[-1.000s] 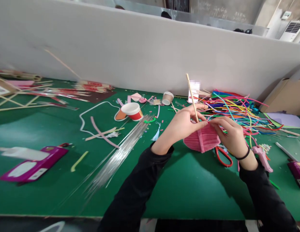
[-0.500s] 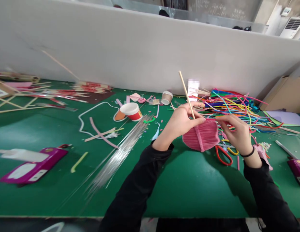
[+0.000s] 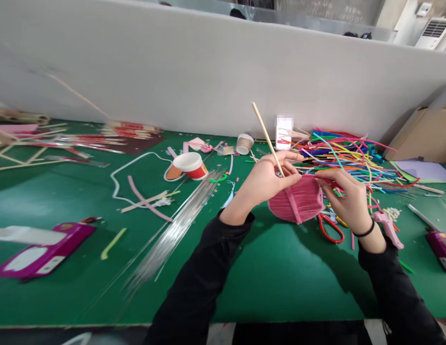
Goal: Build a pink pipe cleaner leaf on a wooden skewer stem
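A flat, rounded pink pipe-cleaner panel (image 3: 305,199) with a thicker ridge across it is held up over the table. My left hand (image 3: 264,177) is closed on its upper left edge, thumb in front. A thin wooden stick (image 3: 266,132) slants up out of that grip; my fingers hide whether it is joined to the panel. My right hand (image 3: 347,194) pinches the panel's upper right edge between thumb and fingertips. Just right of the panel, red-handled scissors (image 3: 331,229) lie partly under my right hand.
Loose coloured pipe cleaners (image 3: 341,153) are heaped behind my hands. A pink glue gun (image 3: 388,227) lies to the right. Left of my arms are a bundle of thin wires (image 3: 183,218), a paper cup (image 3: 192,166) and a purple device (image 3: 50,249). A grey partition (image 3: 194,72) closes the back.
The view has turned slightly, so most things sit a little further left. The stick tilts more to the left. Both hands keep their hold on the pink panel.
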The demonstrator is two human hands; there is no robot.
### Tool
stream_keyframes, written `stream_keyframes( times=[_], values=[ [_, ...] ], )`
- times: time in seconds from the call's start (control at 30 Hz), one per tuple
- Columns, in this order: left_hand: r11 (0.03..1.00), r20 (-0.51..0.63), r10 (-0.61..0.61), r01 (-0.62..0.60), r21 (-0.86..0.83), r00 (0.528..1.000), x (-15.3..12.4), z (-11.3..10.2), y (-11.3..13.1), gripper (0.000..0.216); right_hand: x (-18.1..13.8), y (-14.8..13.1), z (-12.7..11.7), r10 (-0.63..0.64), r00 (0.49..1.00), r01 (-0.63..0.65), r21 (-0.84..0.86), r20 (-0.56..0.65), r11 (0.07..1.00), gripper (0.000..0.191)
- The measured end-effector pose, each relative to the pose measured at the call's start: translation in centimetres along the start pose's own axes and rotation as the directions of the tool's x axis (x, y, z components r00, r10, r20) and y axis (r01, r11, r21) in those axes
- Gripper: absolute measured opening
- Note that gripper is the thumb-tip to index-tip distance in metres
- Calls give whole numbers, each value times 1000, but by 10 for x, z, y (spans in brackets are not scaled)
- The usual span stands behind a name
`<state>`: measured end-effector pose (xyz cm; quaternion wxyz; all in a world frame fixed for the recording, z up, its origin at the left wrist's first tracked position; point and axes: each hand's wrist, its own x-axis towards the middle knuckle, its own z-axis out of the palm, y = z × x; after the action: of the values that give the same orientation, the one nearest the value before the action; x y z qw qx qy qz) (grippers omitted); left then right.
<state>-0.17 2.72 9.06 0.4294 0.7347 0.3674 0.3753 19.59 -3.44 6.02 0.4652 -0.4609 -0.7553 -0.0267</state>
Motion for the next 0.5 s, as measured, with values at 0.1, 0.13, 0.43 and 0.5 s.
stream_keyframes(
  times=[0.1, 0.13, 0.43, 0.5],
  values=[
    [1000, 9, 5, -5, -5, 1000, 0, 1, -1, 40, 1, 0, 2, -15, 999, 14, -7, -29, 1000, 16],
    [1000, 10, 7, -7, -5, 1000, -1, 1, -1, 40, 1, 0, 3, -15, 999, 15, -9, -37, 1000, 16],
    [1000, 0, 13, -13, 0, 1000, -2, 3, 3, 39, -2, -1, 9, -16, 999, 17, 18, -42, 1000, 24],
    [1000, -2, 17, -17, 3, 1000, -2, 2, 2, 38, -3, -1, 10, -9, 999, 9, 16, -31, 1000, 25]
  ],
)
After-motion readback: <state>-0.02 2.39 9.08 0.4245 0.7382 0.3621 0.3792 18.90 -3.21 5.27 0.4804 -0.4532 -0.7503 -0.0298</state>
